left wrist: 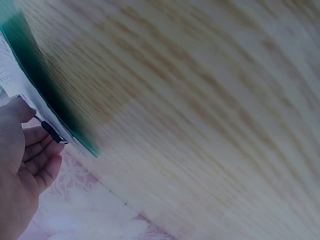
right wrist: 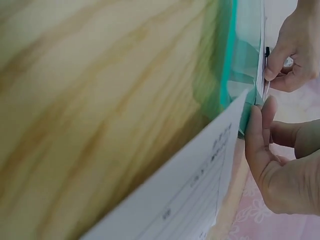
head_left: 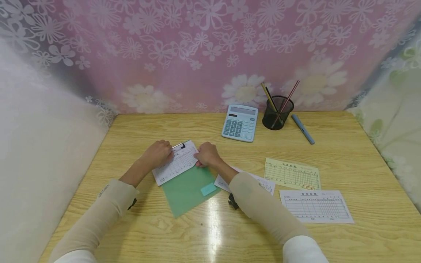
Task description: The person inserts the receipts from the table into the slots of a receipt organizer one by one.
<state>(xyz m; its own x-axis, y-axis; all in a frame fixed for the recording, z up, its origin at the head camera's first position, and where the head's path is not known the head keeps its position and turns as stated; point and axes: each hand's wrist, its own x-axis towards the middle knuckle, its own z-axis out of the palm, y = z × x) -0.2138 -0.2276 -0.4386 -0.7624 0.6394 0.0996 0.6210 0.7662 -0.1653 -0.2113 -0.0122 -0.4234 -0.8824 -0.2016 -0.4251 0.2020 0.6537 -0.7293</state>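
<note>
A green clip folder (head_left: 189,191) lies tilted on the table, with a white printed form (head_left: 177,164) across its upper part. My left hand (head_left: 159,154) is at the folder's metal clip (head_left: 178,146); in the left wrist view its thumb and fingers pinch the clip's wire and black end (left wrist: 50,131). On the opposite side, my right hand (head_left: 206,155) pinches the form's right edge, thumb on top. In the right wrist view, the right hand (right wrist: 280,165) is just below the left hand (right wrist: 295,55) at the folder's edge. Whether the form's top lies under the clip is hard to tell.
Partly beneath my right forearm lies another white form (head_left: 263,184). Further right are a yellow form (head_left: 291,173) and a white form (head_left: 315,208). A blue calculator (head_left: 240,123), a black mesh pen cup (head_left: 276,117) and a blue pen (head_left: 303,129) stand or lie at the back.
</note>
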